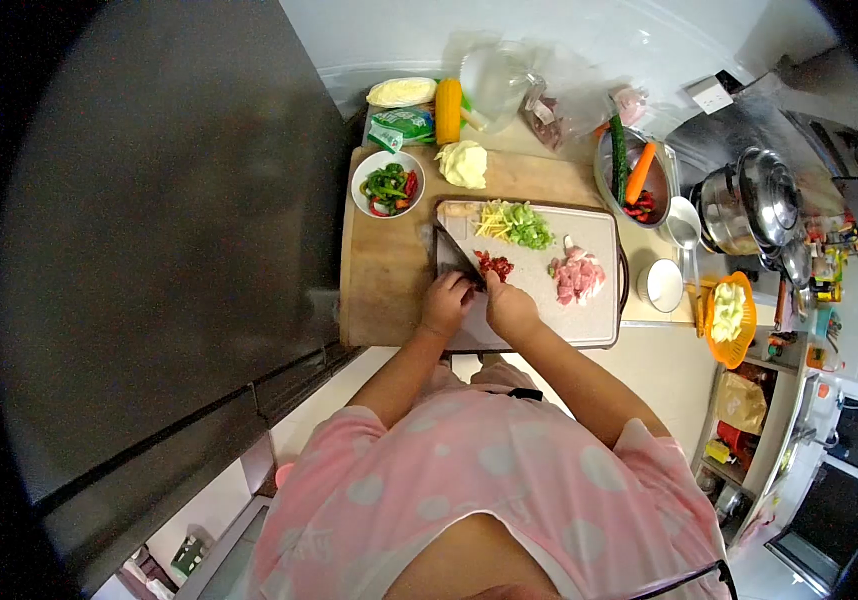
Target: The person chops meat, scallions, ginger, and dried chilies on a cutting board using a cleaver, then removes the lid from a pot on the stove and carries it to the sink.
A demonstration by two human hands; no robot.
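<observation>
My right hand (511, 311) is closed round the handle of a dark-bladed knife (459, 252), whose blade points up and left over the cutting board (539, 325). Beside the blade, my left hand (446, 303) rests on the board with its fingers curled; what they press on is too small to make out. Chopped red pepper (495, 264) lies just right of the blade. Farther up the board are yellow strips (492, 222) and chopped green pieces (529, 227). Sliced raw meat (578, 275) sits at the board's right side.
A white bowl of green and red peppers (388, 190) stands at upper left, near cabbage (462, 164) and corn (448, 111). A metal bowl (658, 170) holds a carrot and cucumber. Farther right are a white cup (661, 285), a steel pot (734, 205) and an orange basket (746, 335).
</observation>
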